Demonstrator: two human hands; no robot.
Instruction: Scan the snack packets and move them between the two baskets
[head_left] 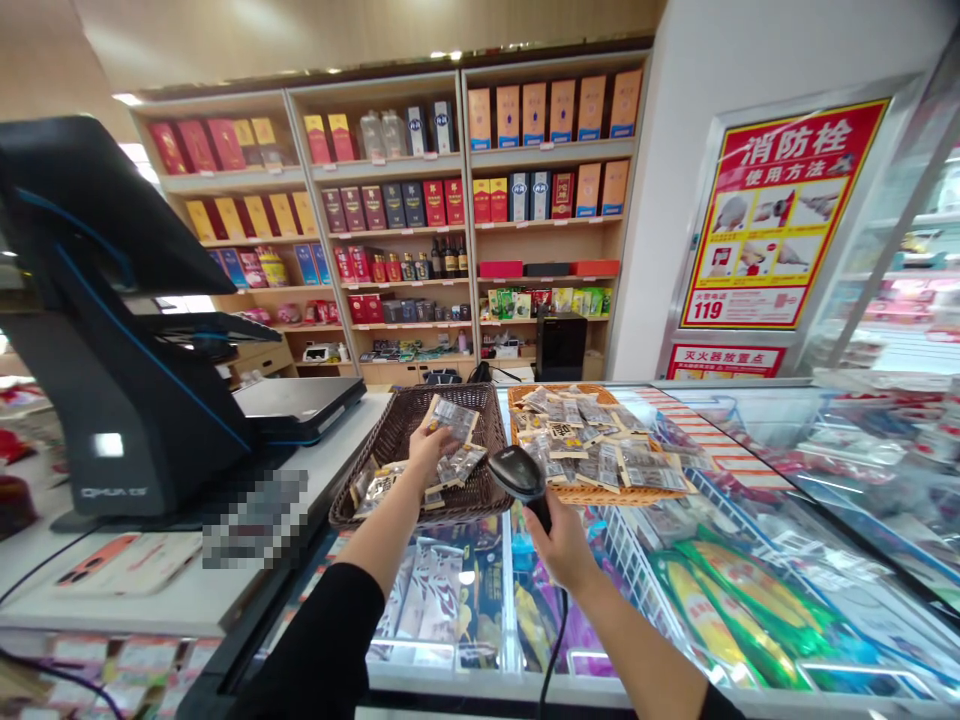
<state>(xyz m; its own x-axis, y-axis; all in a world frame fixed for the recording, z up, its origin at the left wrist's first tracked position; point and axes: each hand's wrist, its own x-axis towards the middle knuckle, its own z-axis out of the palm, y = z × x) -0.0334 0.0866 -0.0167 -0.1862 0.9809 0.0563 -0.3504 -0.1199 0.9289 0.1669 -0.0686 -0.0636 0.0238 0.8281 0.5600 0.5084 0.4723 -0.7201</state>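
My left hand (426,447) reaches into a dark brown wicker basket (390,432) on the glass counter and is closed on a small clear snack packet (451,418), lifted a little above the other packets in the basket. My right hand (561,545) is closed round the handle of a black barcode scanner (517,476), whose head sits just right of the dark basket, close to the held packet. A cable hangs down from the scanner. A lighter orange basket (592,494) piled with several similar packets stands to the right.
A black point-of-sale terminal (112,330) with a printer stands on the white counter (180,590) at left. Below my arms lies a glass-topped freezer (750,600) with packaged goods. Shelves of boxed bottles (420,210) line the back wall; a red fire-hydrant poster (780,215) hangs at right.
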